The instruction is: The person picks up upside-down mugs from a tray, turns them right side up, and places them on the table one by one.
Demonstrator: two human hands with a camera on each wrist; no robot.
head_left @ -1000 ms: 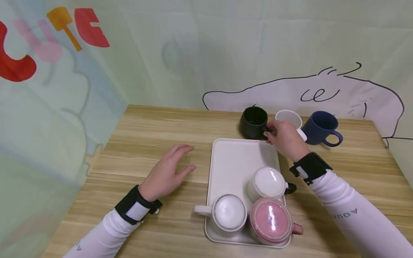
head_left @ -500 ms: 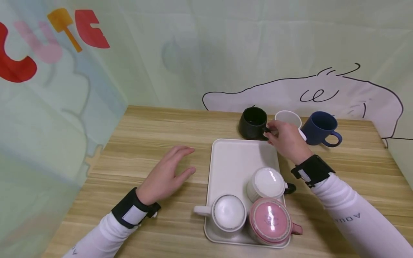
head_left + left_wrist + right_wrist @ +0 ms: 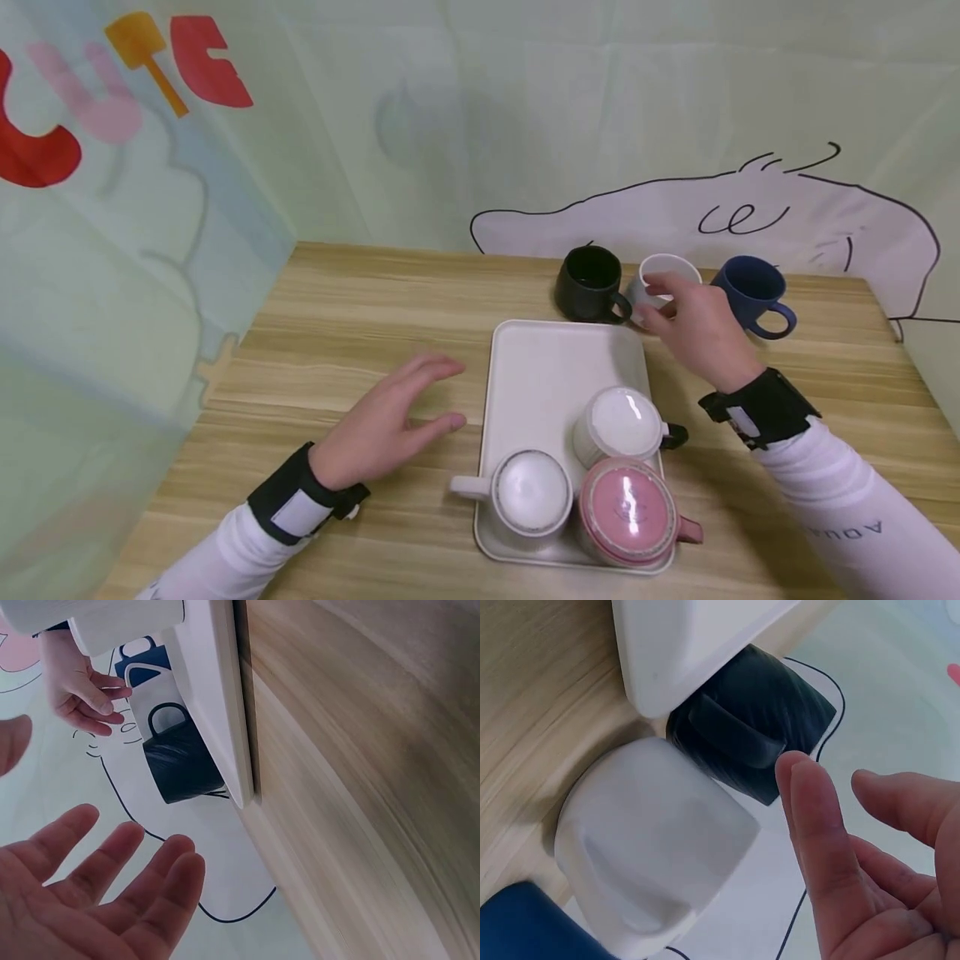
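My right hand [image 3: 697, 329] hovers with parted fingers in front of the upright white mug [image 3: 652, 832], holding nothing. Left of that mug stands a black mug [image 3: 588, 285], its handle turned toward the right hand. A blue mug [image 3: 752, 292] is on the right, partly behind the hand. Left of the white tray [image 3: 555, 358], my left hand [image 3: 390, 421] is held in the air, its fingers spread and free. On the near half of the tray sit three upside-down mugs: a white one with a black handle [image 3: 624, 423], a plain white one [image 3: 532, 493] and a pink one [image 3: 632, 512].
The tray's far half [image 3: 536, 354] is bare. Wood-grain tabletop [image 3: 360, 292] surrounds the tray. A printed cloth backdrop [image 3: 525, 125] rises behind the upright mugs and along the left side.
My right hand has let go of the black mug's handle and shifted right, toward the white mug. The black mug stays in place. My left hand has moved slightly nearer to me.
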